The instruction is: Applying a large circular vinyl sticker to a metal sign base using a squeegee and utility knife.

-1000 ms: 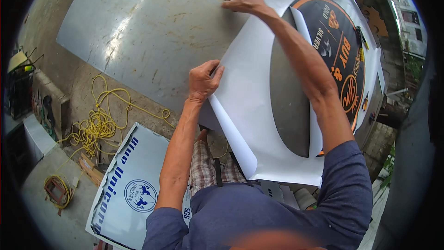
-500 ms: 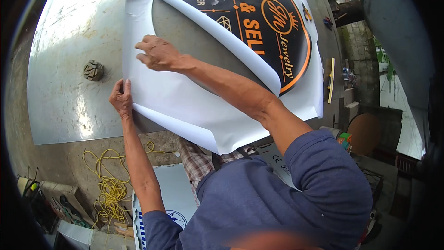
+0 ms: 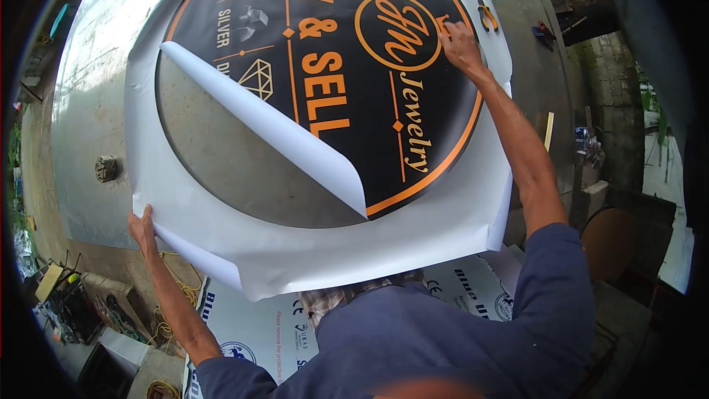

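A large round black print (image 3: pixel 332 22) with an orange rim lies on the worktop, ringed by a broad white sheet (image 3: pixel 295 255). The print's near-left part is folded back as a white flap (image 3: pixel 273 129), which bares a grey surface (image 3: pixel 221 148) inside the circle. At the white sheet's near-left corner, my left hand (image 3: pixel 142 229) is closed on its edge, beside a curled strip. My right hand (image 3: pixel 461 46) rests at the print's far-right side, beside the round emblem. Its fingers are bent together; anything between them is hidden.
Beyond the right hand lie orange-handled pliers (image 3: pixel 487 18) and a dark red tool (image 3: pixel 544 35). A yellow stick (image 3: pixel 549 131) lies at the right. A small stone-like block (image 3: pixel 106 168) sits on the sheet metal (image 3: pixel 88 118) at left. Below lie printed panels (image 3: pixel 266 318) and yellow cord (image 3: pixel 161 325).
My right hand has swung from the bared area at left to the far-right side of the print. The left hand still grips the sheet's edge. The view has shifted, showing more of the print.
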Tool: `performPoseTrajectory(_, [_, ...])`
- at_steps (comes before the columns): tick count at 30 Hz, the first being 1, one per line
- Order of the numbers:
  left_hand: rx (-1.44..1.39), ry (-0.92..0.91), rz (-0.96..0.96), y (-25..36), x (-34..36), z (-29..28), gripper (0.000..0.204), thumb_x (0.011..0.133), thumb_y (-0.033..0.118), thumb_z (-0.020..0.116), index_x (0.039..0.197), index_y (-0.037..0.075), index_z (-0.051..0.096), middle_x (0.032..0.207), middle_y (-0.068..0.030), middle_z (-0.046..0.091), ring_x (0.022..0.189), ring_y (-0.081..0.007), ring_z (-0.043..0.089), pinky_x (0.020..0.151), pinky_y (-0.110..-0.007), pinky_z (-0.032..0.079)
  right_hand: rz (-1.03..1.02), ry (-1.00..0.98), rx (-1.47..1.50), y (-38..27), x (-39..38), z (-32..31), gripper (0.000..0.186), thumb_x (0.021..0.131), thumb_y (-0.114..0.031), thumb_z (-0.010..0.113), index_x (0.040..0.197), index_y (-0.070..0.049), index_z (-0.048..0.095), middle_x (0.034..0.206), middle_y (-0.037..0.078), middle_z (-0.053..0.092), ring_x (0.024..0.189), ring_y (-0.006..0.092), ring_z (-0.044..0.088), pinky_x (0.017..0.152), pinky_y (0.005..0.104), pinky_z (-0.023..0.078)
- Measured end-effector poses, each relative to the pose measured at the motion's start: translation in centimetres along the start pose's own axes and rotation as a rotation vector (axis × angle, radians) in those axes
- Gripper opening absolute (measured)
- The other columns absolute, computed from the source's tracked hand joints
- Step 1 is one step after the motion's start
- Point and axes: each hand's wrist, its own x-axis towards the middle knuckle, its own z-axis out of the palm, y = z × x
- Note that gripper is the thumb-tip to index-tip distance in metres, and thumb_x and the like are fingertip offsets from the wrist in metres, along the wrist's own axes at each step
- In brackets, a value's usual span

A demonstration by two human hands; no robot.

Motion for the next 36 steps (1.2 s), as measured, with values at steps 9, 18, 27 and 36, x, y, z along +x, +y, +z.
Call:
performPoseTrajectory(9, [-0.257, 0.082, -0.078, 2.7, -5.3, 1.7, 0.055, 0.084, 0.022, 0.079, 0.128, -0.007, 0.062, 0.117, -0.0185, 0.071, 0.104, -0.026, 0.068, 0.091, -0.039, 0.052, -0.13, 0.019, 0.081, 2.4, 20.9, 9.8, 0.06, 0.098, -0.036, 0.059, 0.149, -0.005, 0.045, 0.15, 0.021, 0.05, 0.139, 0.0391, 0.048, 0.116, 0.0498, 0.04])
performPoseTrajectory(18, [-0.123, 0.171, -0.185, 1.8, -6.2, 0.3, 0.062, 0.079, 0.024, 0.083, 0.129, -0.005, 0.061, 0.114, -0.0172, 0.072, 0.097, -0.0274, 0.069, 0.09, -0.039, 0.053, -0.247, 0.032, 0.032, -0.7, 34.6, 19.4, 0.048, 0.099, -0.031, 0.053, 0.144, -0.013, 0.048, 0.14, 0.017, 0.059, 0.13, 0.041, 0.055, 0.107, 0.0558, 0.044])
performPoseTrajectory(27, [-0.262, 0.026, -0.217, 1.2, -5.8, -0.8, 0.056, 0.087, 0.019, 0.078, 0.132, -0.007, 0.057, 0.116, -0.0161, 0.069, 0.099, -0.0258, 0.066, 0.091, -0.038, 0.053, -0.097, -0.02, -0.149, -2.5, 26.6, 16.1, 0.033, 0.088, -0.022, 0.062, 0.111, 0.002, 0.065, 0.108, 0.025, 0.069, 0.092, 0.0367, 0.072, 0.068, 0.0489, 0.058])
performPoseTrajectory(36, [-0.224, 0.018, -0.189, 1.1, -3.0, 2.5, 0.062, 0.086, 0.019, 0.08, 0.138, -0.006, 0.055, 0.121, -0.0162, 0.068, 0.104, -0.0274, 0.065, 0.094, -0.039, 0.051, 0.104, 0.028, -0.292, 11.3, 6.8, 5.3, 0.024, 0.086, -0.015, 0.066, 0.098, 0.005, 0.064, 0.096, 0.023, 0.064, 0.088, 0.0375, 0.071, 0.07, 0.0466, 0.06])
